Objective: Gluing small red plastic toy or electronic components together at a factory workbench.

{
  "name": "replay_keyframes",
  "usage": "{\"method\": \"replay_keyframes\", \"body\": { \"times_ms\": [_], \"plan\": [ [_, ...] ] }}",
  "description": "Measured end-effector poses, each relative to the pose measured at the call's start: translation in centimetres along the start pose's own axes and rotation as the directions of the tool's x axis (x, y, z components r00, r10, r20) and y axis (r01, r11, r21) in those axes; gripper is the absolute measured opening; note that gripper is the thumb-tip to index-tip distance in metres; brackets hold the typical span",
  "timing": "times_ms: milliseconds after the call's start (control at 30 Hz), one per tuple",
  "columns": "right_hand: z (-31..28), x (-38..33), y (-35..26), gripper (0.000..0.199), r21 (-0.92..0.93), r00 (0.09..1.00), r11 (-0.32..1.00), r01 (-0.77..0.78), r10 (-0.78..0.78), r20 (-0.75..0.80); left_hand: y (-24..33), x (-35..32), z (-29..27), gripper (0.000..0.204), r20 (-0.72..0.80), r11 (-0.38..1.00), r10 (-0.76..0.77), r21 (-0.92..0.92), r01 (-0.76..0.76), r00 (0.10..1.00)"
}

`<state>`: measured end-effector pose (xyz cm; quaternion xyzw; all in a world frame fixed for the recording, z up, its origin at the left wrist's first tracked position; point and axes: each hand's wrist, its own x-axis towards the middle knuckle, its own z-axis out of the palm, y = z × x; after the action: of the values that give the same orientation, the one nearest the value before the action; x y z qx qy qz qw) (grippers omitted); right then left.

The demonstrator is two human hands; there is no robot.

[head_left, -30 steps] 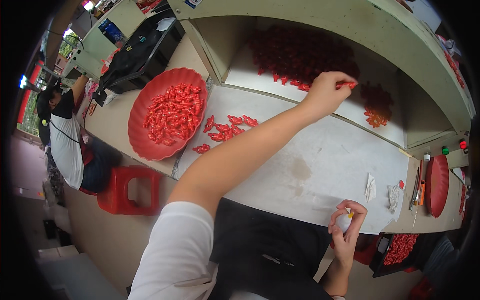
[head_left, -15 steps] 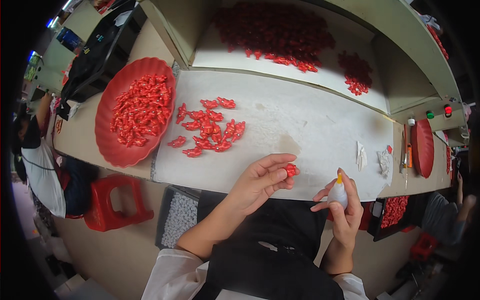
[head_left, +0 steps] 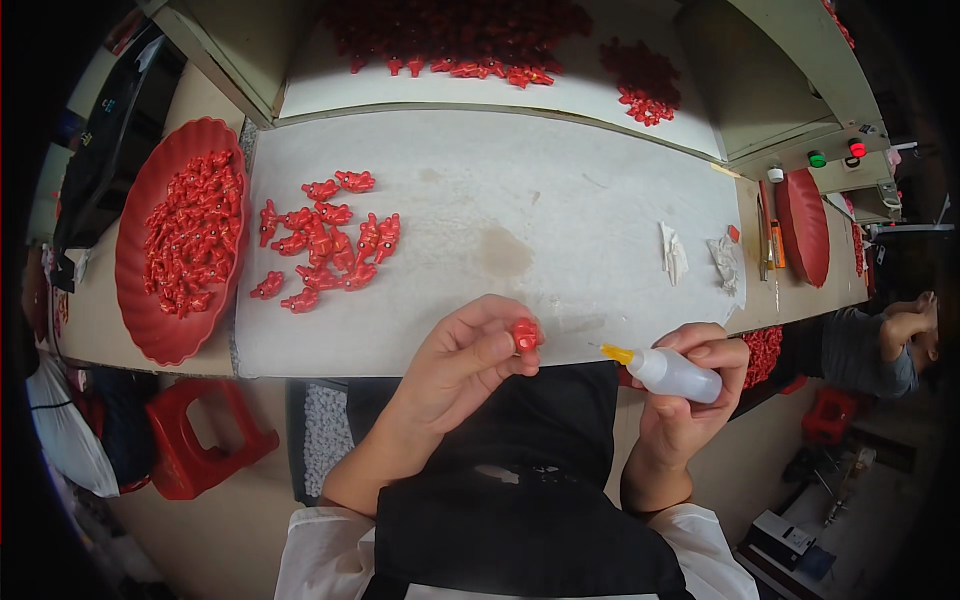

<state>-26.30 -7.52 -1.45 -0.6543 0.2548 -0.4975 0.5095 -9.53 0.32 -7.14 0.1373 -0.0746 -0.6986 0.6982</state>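
Between the thumb and fingers of my left hand (head_left: 465, 355) is a small shiny red figurine (head_left: 525, 336), held over the near edge of the white work sheet (head_left: 430, 230). My right hand (head_left: 690, 395) grips a translucent white squeeze bottle (head_left: 680, 375) with a yellow nozzle and a thin tip. The bottle lies tilted nearly level, its tip pointing left toward the figurine but apart from it. A loose group of similar red figurines (head_left: 318, 240) rests on the left part of the sheet.
At the left stands a red scalloped tray (head_left: 128, 270) heaped with red figurines. A shelf (head_left: 310, 85) behind holds more of them. Crumpled white tissues (head_left: 674, 252) lie at the right, near another red tray (head_left: 803, 230). A red stool (head_left: 205, 445) stands below left. Another person (head_left: 865, 350) sits at far right.
My right hand has tipped the squeeze bottle from upright to nearly level, nozzle toward the left. The figurine stays in my left hand. The whole view has shifted.
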Motion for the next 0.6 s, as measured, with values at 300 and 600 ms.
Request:
{"method": "replay_keyframes", "body": {
  "times_ms": [300,600],
  "plan": [
    [0.5,-0.2,-0.4,0.042,0.224,0.98,0.965,-0.137,0.165,-0.109,-0.6,-0.2,-0.4,0.024,0.074,0.993,0.089,0.065,-0.094,0.993],
    [0.5,-0.4,-0.2,0.041,0.089,0.995,0.993,0.077,-0.072,-0.067,-0.9,0.1,-0.6,0.022,0.01,0.999,0.043,0.01,-0.043,0.999]
  ]
}}
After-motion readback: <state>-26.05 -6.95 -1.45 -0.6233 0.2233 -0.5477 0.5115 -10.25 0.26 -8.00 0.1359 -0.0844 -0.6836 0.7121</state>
